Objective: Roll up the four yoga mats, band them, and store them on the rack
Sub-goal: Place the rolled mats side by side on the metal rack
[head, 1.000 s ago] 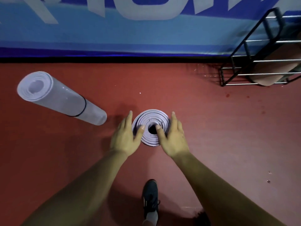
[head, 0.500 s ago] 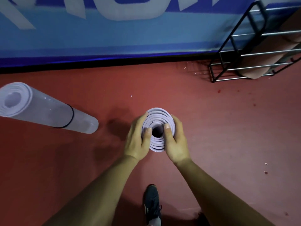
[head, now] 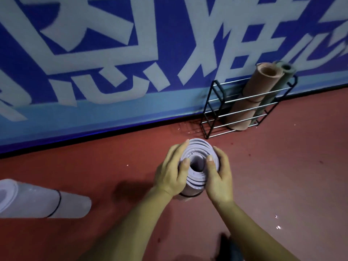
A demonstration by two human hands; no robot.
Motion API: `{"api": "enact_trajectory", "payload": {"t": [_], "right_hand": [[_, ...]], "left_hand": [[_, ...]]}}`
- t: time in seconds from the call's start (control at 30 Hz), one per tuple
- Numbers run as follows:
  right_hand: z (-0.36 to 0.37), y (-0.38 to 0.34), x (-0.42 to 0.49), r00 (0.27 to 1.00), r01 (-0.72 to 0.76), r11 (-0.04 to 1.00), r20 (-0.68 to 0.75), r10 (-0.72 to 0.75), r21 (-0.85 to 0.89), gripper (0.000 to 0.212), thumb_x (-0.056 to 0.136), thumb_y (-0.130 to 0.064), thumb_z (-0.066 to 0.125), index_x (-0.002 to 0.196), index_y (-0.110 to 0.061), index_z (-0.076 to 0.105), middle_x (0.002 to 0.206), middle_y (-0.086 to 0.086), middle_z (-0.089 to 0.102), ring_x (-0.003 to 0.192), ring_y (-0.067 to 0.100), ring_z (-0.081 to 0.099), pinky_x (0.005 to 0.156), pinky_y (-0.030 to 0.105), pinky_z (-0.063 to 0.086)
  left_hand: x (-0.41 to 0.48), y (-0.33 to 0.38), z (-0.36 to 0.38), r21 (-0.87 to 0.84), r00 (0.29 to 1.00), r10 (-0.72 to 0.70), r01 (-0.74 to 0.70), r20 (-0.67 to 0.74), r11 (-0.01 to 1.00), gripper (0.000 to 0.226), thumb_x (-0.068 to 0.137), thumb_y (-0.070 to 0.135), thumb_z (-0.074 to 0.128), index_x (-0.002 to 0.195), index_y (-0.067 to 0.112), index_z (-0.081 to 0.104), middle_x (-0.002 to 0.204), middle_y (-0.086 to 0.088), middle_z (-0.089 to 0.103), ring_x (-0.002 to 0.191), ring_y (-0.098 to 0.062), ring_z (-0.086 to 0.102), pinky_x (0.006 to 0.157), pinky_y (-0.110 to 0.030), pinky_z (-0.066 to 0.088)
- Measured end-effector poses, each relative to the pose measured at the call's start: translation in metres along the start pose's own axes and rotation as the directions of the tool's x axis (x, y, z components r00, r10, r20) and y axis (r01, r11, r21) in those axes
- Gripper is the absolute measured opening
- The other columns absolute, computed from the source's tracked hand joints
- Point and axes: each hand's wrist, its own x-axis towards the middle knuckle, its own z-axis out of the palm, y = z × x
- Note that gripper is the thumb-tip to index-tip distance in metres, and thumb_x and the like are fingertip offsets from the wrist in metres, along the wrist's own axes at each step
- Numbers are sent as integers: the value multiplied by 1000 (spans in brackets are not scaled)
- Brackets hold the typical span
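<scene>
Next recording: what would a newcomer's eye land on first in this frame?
The rolled lavender mat at centre, held end-up between the left hand and right hand. Behind it, the wire rack by the blue lettered wall holds a tan mat and a green mat; a second lavender mat lies lower left on the floor.

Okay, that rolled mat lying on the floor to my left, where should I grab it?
Grip the lying mat around its middle, by the black band, coming from above. It lies on its side, so the round body is free to wrap, and the band likely keeps the layers tight there.
</scene>
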Motion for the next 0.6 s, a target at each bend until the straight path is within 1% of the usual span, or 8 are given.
{"api": "enact_trajectory", "payload": {"t": [0.03,0.1,0.17,0.23,0.3,0.37,0.43,0.6], "right_hand": [[-16,-7,15,1000,5,1000,-16,-5,1,55,90,-56,55,138,-30,55,135,-15,63,126,4,59,109,39,47],[-50,-17,47,999,0,1000,-43,1,11,62,90,-54,57,146,-27,51,142,-12,60,131,6,55,113,41,44],[-84,-25,82,997,2,1000,-71,-1,13,58,92,-49,58,144,-25,53,139,-10,62,130,8,57,112,45,45],[-118,-36,118,996,21,1000,-83,-19,24,49,92,-46,58,137,-26,57,131,-10,66,123,9,61,108,47,48],[-149,-48,154,995,53,998,-83,-50,33,42,91,-46,58,128,-28,59,124,-13,68,117,8,64,103,42,51],[-176,-65,188,995,65,997,-75,-62,39,34,91,-44,59,123,-32,60,119,-18,68,113,5,65,98,36,53],[-199,-83,222,994,84,996,-76,-81,36,28,93,-39,59,120,-34,61,115,-20,68,109,3,65,96,34,54],[-237,-129,305,991,100,995,-89,-98,20,40,92,-38,57,128,-22,61,124,-8,67,115,10,64,103,46,51]], "left_hand": [[16,15,13,-4,1000,12,-12,5,1000,55,101,47,34,149,25,46,143,3,52,130,-16,53,106,-33,45],[47,43,41,-5,999,30,-30,19,1000,59,100,49,32,150,21,45,146,1,51,133,-18,52,106,-38,46],[80,68,73,-2,999,43,-43,32,999,62,99,52,30,153,24,39,151,1,48,136,-17,49,108,-36,44],[111,92,106,-3,999,32,-32,29,999,65,97,55,29,155,25,36,153,3,46,138,-13,46,109,-31,41],[144,116,135,-12,1000,19,-19,25,1000,66,97,55,30,152,19,43,151,3,48,137,-13,47,110,-34,41],[176,137,159,-27,999,27,-27,17,999,63,98,53,31,146,16,50,147,3,52,134,-14,50,109,-36,43],[209,159,179,-37,998,56,-56,-11,998,59,99,50,33,143,15,53,142,3,55,130,-13,53,106,-35,44],[290,205,210,-12,993,92,-93,-72,996,61,99,51,30,142,15,54,140,1,56,127,-13,53,104,-24,41]]}}
